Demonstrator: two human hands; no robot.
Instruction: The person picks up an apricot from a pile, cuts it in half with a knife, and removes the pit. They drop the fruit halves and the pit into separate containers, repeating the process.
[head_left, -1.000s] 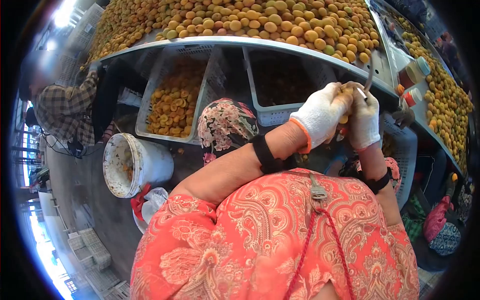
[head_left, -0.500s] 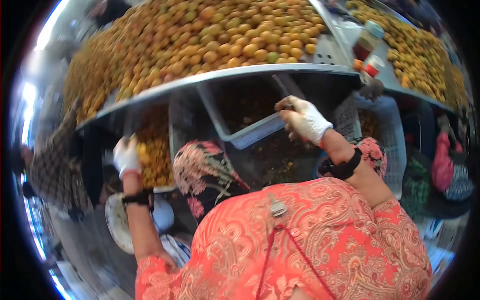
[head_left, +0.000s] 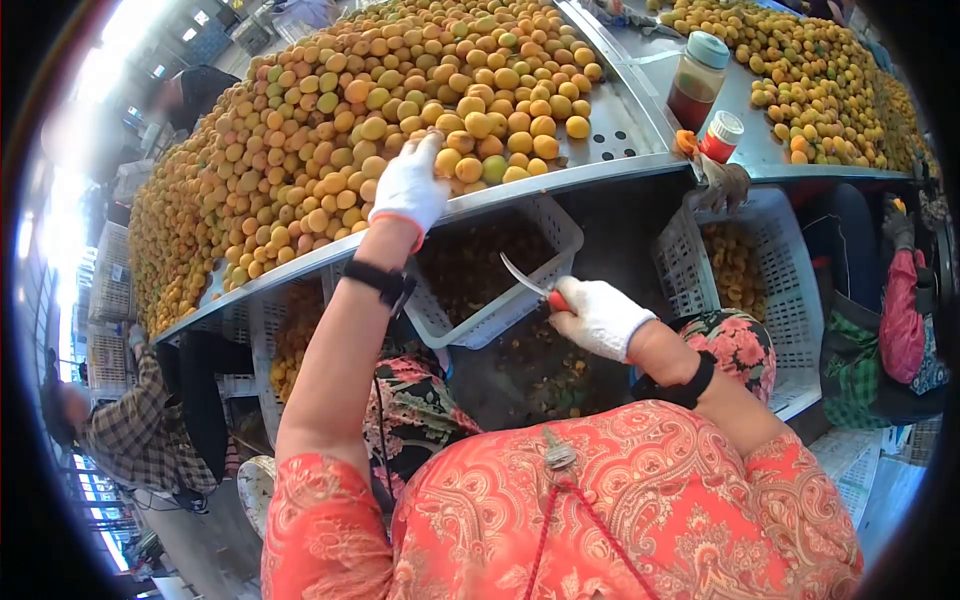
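My left hand [head_left: 410,192], in a white glove, reaches over the metal table's rim [head_left: 515,188]. Its fingers are stretched out and touch the near edge of a big heap of yellow-orange fruit [head_left: 330,130]. In my right hand [head_left: 603,320], also gloved, is a small curved knife [head_left: 522,273] with a red handle, its blade pointing up and left. Below the rim, between my hands, a light plastic crate [head_left: 500,318] holds dark pieces. A second crate [head_left: 800,300] on the right holds yellow-orange pieces.
A jar [head_left: 697,82] with dark red contents and a red bottle with a white lid [head_left: 721,137] stand on the table. A dark glove [head_left: 722,186] hangs at its edge. One person in a checked shirt [head_left: 130,430] sits at left; another's pink sleeve [head_left: 902,315] shows at right.
My left hand has moved from above the crate at left up to the fruit heap. My right hand is lower, and the knife blade shows clearly. The view has shifted slightly.
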